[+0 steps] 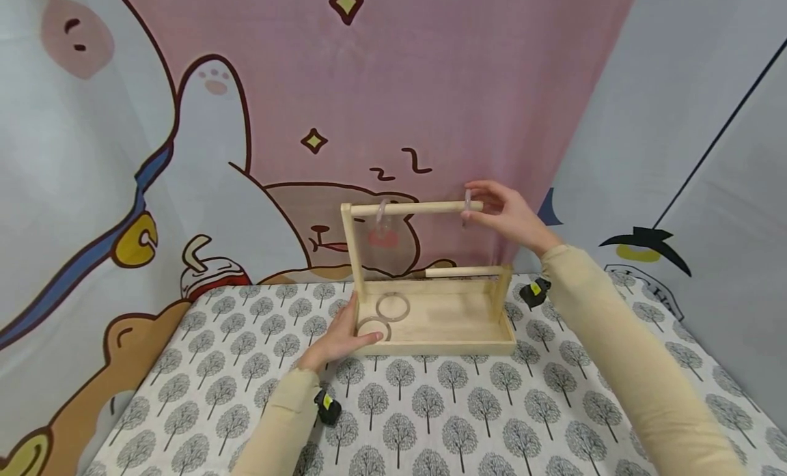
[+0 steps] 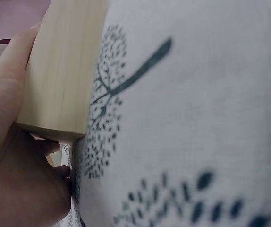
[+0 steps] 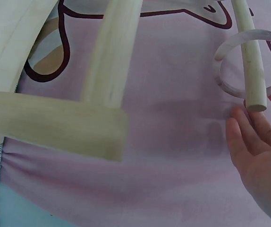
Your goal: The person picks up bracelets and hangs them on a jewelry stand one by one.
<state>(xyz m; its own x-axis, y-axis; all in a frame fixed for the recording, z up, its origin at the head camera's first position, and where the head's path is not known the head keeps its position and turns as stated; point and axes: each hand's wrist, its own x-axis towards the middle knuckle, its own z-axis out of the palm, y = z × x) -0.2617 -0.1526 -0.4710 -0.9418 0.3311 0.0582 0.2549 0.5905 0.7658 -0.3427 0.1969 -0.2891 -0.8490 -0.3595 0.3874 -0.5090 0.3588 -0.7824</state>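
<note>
A wooden display stand (image 1: 430, 348) with a shallow tray base stands on the table. My left hand (image 1: 337, 336) grips its front left corner, thumb over the front rim. With thumb and fingertips my right hand (image 1: 515, 220) pinches a pale translucent bangle (image 1: 468, 197) near the free right end of the upper rod (image 1: 424, 207). In the right wrist view this bangle (image 3: 219, 66) encircles the rod tip. A second pale bangle (image 1: 380, 215) hangs on the rod toward the left post (image 1: 353, 247). Two more, one bangle (image 1: 392, 319) and another bangle (image 1: 373, 318), lie overlapping at the tray's left end.
A lower rod (image 1: 464, 272) extends left from the short right post (image 1: 503, 291) behind the tray. The table cloth (image 1: 430, 421) has a tree print. Behind the stand hangs a pink cartoon curtain (image 1: 492, 87). Small black devices (image 1: 533, 293) sit at both wrists.
</note>
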